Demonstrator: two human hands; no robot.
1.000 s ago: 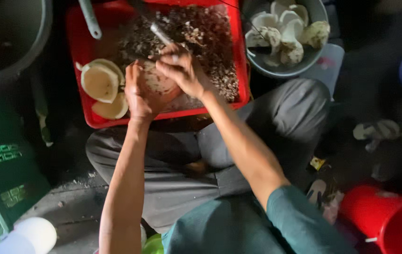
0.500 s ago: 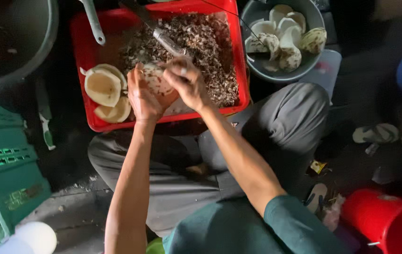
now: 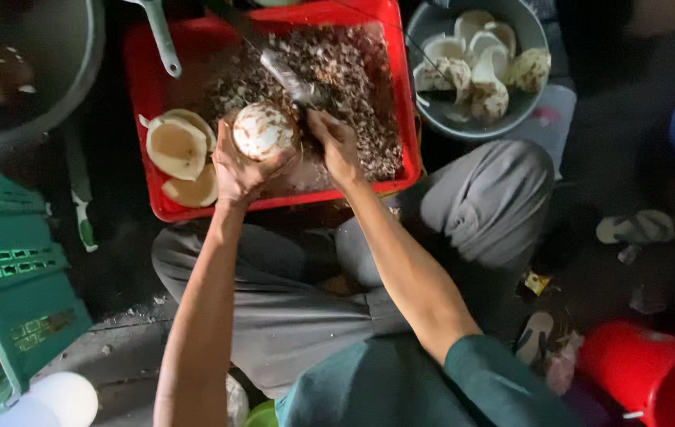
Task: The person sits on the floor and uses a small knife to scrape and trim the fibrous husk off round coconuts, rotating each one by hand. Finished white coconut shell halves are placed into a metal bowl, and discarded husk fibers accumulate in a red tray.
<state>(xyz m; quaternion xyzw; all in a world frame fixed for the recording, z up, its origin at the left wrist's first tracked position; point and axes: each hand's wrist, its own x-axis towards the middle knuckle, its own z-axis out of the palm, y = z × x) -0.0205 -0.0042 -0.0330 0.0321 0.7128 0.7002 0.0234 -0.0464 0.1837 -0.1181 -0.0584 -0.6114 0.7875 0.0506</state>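
My left hand (image 3: 236,170) grips a partly peeled coconut piece (image 3: 262,130), white with brown streaks, over a red plastic crate (image 3: 141,87). My right hand (image 3: 336,144) holds a knife (image 3: 284,75) whose blade reaches up and left over the crate, close beside the coconut. A heap of brown shavings (image 3: 345,87) fills the crate's right half. Two pale coconut halves (image 3: 178,149) lie in its left part.
A grey bowl (image 3: 432,119) at upper right holds several peeled coconut pieces. A dark tub (image 3: 77,71) with a brown coconut sits upper left. A green crate (image 3: 13,277) stands at left, a red bucket (image 3: 646,372) at lower right. My crossed legs lie below the red crate.
The coconut piece has turned in my left hand so its white rounded face shows. My right hand has shifted right off the piece, with the knife still over the shavings.
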